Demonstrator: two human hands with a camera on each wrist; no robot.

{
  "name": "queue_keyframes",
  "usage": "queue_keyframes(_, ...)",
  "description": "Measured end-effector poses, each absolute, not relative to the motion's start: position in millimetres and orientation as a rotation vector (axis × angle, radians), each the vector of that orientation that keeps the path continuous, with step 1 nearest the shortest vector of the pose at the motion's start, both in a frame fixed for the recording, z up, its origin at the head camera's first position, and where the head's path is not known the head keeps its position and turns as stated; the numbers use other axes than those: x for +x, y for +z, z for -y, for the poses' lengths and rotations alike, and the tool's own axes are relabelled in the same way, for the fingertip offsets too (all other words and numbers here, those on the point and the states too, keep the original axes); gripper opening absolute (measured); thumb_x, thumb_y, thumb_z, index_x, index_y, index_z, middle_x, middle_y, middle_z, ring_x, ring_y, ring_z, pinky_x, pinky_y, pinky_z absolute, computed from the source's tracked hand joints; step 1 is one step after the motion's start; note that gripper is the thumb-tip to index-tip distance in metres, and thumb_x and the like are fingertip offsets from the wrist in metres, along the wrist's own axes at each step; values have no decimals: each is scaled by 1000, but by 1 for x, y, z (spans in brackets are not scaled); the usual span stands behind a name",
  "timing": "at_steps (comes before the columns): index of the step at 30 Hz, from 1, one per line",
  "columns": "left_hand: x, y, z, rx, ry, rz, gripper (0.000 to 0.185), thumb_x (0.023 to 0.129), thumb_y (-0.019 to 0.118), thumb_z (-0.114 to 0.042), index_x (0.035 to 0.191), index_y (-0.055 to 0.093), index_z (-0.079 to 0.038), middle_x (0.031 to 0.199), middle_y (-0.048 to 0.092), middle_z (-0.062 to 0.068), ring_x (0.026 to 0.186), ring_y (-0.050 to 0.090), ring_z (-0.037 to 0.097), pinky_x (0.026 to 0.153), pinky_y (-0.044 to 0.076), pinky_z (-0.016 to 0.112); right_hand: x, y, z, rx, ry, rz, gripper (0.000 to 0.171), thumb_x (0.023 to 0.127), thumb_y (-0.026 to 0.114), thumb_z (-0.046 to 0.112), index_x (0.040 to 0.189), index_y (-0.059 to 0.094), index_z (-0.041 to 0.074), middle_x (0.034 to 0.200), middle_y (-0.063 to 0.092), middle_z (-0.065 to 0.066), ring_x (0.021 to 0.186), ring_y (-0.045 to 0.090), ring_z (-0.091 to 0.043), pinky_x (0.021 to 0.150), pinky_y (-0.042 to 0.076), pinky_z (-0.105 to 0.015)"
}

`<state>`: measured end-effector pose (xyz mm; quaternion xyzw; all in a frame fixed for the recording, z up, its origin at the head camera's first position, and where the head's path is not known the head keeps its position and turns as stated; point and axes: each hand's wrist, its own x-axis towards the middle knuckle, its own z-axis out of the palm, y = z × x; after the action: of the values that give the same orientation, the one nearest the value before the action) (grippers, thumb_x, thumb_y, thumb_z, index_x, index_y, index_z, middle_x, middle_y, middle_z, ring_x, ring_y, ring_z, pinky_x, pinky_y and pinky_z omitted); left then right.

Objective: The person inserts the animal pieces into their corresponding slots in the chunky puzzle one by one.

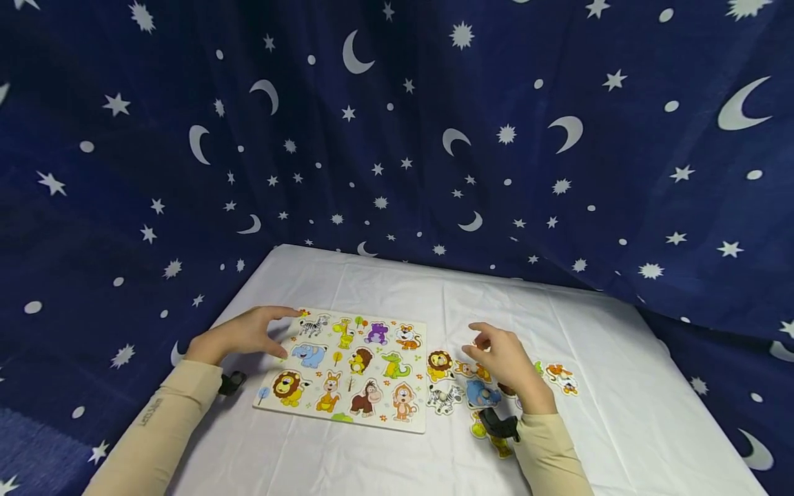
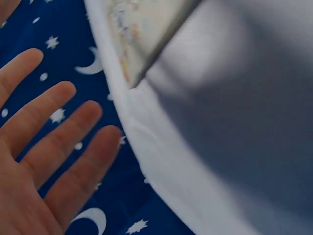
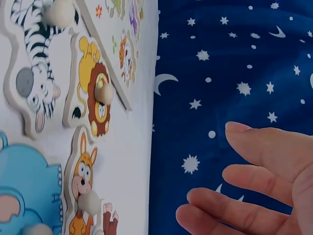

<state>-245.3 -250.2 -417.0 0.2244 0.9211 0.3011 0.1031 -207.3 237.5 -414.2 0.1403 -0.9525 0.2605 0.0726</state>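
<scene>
A flat wooden puzzle board [image 1: 417, 421] printed with animals lies on the table. My left hand [image 1: 245, 334] is at its left side, thumb and fingers spread apart, holding nothing. Loose animal puzzle pieces with small round knobs lie right of the board: a lion [image 1: 439, 365], a zebra [image 1: 443, 399], a blue elephant [image 1: 482, 394] and a kangaroo [image 3: 80, 183]. Over these pieces hovers my right hand [image 1: 505, 355], fingers loosely bent with nothing between them. That hand and its wrist camera hide some pieces in the head view.
A tiger piece [image 1: 561, 379] lies right of the right hand, and a giraffe piece [image 1: 501, 446] is partly under the black wrist camera [image 1: 498, 424]. White cloth [image 1: 347, 458] covers the table. A dark blue curtain [image 1: 409, 124] with moons and stars surrounds it.
</scene>
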Motion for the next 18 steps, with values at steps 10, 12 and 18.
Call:
queue_keyframes(10, -250, -426, 253, 666, 762, -2718, 74, 67, 92, -17, 133, 62, -4, 140, 59, 21, 133, 51, 43, 110, 41, 58, -207, -414, -231, 400, 842, 2901, 41, 89, 74, 20, 124, 66, 0, 95, 74, -11, 85, 70, -22, 76, 57, -42)
queue_keyframes(12, -250, -428, 254, 683, 736, -2705, 74, 65, 93, -17, 132, 63, -4, 138, 60, 21, 132, 51, 43, 109, 41, 58, -208, -415, -229, 378, 842, 2922, 41, 89, 74, 20, 124, 66, 0, 93, 74, -9, 84, 70, -20, 76, 57, -41)
queue_keyframes(18, -249, -436, 256, 751, 657, -2694, 69, 63, 93, -17, 127, 67, -7, 137, 63, 17, 131, 54, 39, 109, 43, 55, -208, -419, -228, 325, 874, 2948, 41, 89, 75, 20, 123, 66, 0, 90, 73, -6, 83, 70, -18, 75, 57, -39)
